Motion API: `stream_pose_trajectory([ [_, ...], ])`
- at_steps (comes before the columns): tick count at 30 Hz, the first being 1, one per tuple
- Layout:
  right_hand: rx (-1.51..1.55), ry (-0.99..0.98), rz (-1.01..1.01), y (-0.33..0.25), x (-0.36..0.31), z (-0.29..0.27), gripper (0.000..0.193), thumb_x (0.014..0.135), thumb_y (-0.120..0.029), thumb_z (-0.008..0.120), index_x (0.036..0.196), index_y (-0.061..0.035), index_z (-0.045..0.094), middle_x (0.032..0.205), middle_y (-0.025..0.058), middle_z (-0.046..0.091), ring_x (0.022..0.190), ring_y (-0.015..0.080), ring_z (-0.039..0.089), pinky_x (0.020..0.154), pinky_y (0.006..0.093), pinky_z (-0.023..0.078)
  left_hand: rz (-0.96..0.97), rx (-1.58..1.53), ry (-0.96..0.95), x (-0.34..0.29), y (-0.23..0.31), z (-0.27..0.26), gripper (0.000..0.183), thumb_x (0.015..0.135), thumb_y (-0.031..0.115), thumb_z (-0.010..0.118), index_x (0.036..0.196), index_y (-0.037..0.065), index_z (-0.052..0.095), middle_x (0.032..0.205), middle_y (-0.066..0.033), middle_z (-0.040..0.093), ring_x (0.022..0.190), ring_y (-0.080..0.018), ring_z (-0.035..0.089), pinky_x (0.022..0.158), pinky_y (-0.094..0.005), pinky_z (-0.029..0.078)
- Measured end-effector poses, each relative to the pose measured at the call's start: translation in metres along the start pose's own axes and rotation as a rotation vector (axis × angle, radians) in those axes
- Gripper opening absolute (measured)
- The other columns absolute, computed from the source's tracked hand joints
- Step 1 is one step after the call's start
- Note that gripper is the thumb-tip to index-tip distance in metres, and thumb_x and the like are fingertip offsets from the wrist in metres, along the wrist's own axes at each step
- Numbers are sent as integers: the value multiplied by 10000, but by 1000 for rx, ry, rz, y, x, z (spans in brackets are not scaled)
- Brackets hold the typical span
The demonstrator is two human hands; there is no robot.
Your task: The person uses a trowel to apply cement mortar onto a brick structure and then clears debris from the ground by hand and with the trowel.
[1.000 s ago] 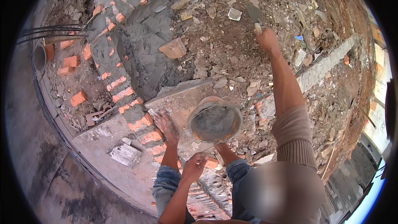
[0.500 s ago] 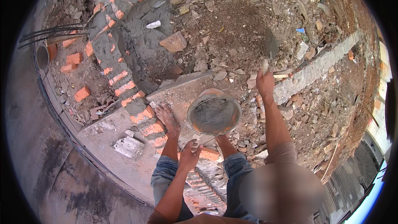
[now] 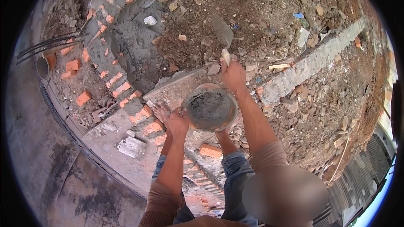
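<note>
A round bucket [image 3: 229, 122] with grey wet mortar [image 3: 209, 107] in it stands between my feet. My left hand [image 3: 176, 122] is closed at the bucket's left side, on its rim or thin handle; the fingers hide which. In my right hand [image 3: 234, 75] is the pale handle of a trowel [image 3: 223, 31]. Its pointed, mortar-grey blade reaches away from me over the brown soil, beyond the bucket and touching none of the mortar.
A low brick wall [image 3: 120, 88] with mortar joints runs along my left. A loose brick [image 3: 211, 151] lies by my right foot, and a broken pale block [image 3: 131, 148] lies left. Rubble surrounds a concrete beam [image 3: 313, 69] at right. Dark rods [image 3: 48, 38] stick out at far left.
My left hand has moved up and taken hold of the bucket's left side. The right hand has swung left with the trowel, which now points up-left beyond the bucket.
</note>
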State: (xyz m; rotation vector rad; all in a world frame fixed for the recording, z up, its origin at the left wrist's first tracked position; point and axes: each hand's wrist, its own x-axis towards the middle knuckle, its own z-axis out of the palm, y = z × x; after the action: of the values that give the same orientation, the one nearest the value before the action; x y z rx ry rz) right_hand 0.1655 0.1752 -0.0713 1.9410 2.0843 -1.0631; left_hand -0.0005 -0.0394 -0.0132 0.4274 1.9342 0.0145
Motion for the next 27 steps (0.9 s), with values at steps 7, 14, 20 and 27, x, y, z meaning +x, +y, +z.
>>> stream_pose_trajectory([
  [7,-260,371,12,117,150,-141,534,1011,-449,444,1031,74,549,818,332,658,808,503,653,680,543,525,75,-719,45,-60,-27,44,371,916,338,715,747,17,640,600,-20,605,531,-129,553,538,-296,448],
  [14,-276,-125,-202,23,105,1,552,1007,-465,411,1175,40,559,948,302,681,941,463,658,840,536,525,-97,-925,49,-118,25,27,410,949,287,692,644,142,460,610,106,374,557,-15,281,505,-243,215],
  [20,-115,183,20,4,25,5,607,1008,-472,425,1065,99,624,962,322,668,888,466,661,790,525,537,-82,-1005,209,-190,3,-58,372,993,233,614,667,142,460,583,89,367,549,-26,270,536,-244,244],
  [27,-225,476,264,186,57,-112,597,1009,-459,452,902,106,612,800,336,655,788,499,654,706,528,526,-16,-1164,444,-213,-66,-126,465,1012,237,566,623,157,324,543,55,218,518,-87,234,604,-308,342],
])
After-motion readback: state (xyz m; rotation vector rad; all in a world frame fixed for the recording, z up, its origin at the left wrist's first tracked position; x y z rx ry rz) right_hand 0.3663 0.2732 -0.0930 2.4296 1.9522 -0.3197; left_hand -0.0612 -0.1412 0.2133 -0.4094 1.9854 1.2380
